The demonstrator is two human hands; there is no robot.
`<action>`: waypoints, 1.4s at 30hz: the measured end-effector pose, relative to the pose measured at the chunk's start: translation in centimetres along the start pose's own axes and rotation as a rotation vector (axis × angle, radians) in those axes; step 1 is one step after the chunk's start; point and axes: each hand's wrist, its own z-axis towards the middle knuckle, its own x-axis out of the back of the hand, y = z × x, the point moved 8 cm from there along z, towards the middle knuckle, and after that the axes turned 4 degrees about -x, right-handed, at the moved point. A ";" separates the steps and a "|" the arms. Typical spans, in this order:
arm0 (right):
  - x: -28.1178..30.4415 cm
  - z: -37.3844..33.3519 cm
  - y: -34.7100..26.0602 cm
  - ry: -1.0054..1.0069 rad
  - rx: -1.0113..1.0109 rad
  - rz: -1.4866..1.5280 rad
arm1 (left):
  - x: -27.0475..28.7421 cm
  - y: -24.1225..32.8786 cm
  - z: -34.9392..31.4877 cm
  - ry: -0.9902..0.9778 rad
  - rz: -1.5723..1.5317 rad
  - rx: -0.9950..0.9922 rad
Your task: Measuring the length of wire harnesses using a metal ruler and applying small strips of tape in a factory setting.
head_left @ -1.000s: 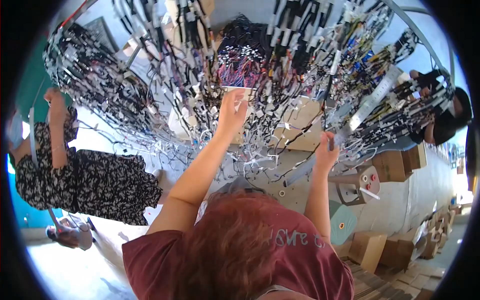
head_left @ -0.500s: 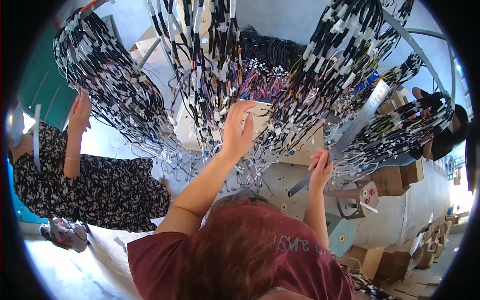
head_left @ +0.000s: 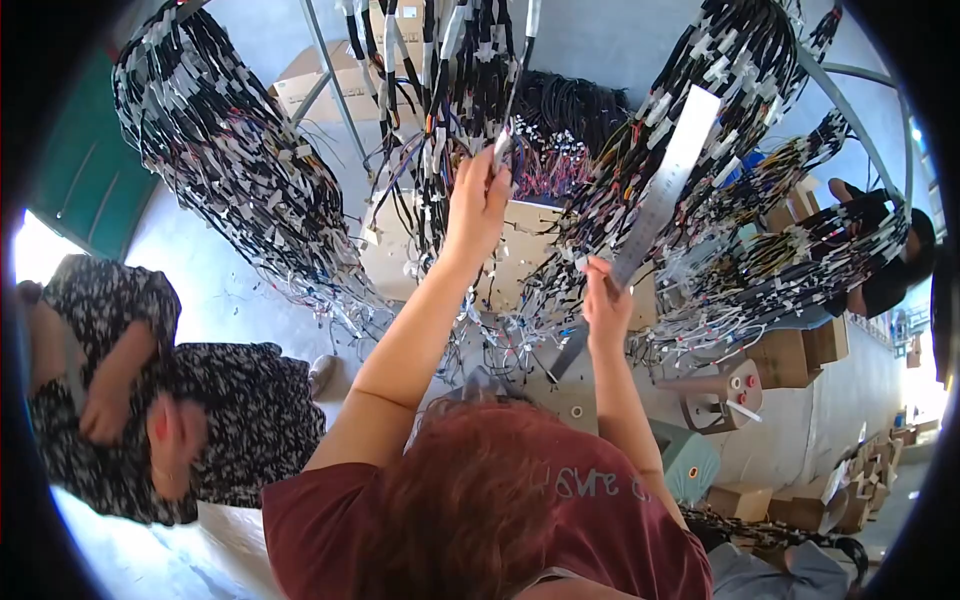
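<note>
My left hand (head_left: 476, 208) reaches up to the hanging bundle in the middle. Its thumb and fingers are closed round a strand of a wire harness (head_left: 503, 143), wrapped in black and white. In my right hand (head_left: 607, 308) is a long steel ruler (head_left: 660, 195), gripped near its lower part. The ruler slants up to the right, its upper end in front of the right-hand harness bundle (head_left: 722, 60). Below that hand the ruler's dark lower end sticks out. Loose wire ends with small connectors dangle around both hands.
Another thick harness bundle (head_left: 215, 130) hangs at the left from a rack. Behind the middle one lies a pile of black cables (head_left: 575, 105). At the left stands a person in a patterned dress (head_left: 250, 400). Cardboard boxes (head_left: 780, 355) and a beige stool (head_left: 700, 397) are at the right.
My left hand, open before, has closed on a harness strand. My right hand has moved left and up, turning the ruler steeper. The person at the left has lowered a raised hand.
</note>
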 end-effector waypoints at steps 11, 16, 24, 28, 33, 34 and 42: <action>-6.4 -2.4 -3.1 -0.107 -0.097 0.118 | -0.9 3.8 -1.1 -0.165 -0.575 0.247; -2.8 -2.8 -6.0 -0.216 -0.133 0.217 | -0.7 5.9 0.0 -0.318 -1.017 0.251; -1.4 -2.1 -8.1 -0.526 -0.276 0.312 | -2.3 10.9 0.8 -0.623 -1.254 0.334; -1.6 -1.9 -5.1 -0.608 -0.403 0.173 | -3.4 10.1 1.6 -0.615 -0.724 0.408; -0.5 -0.1 -5.1 -0.579 -0.307 0.025 | -1.8 8.4 2.0 -0.372 -0.487 0.319; -0.1 0.5 -5.0 -0.529 -0.326 -0.038 | -1.5 8.1 2.2 -0.331 -0.458 0.315; -3.3 0.7 -10.2 -0.524 0.172 -0.036 | -0.3 10.2 0.3 -0.176 -0.489 0.307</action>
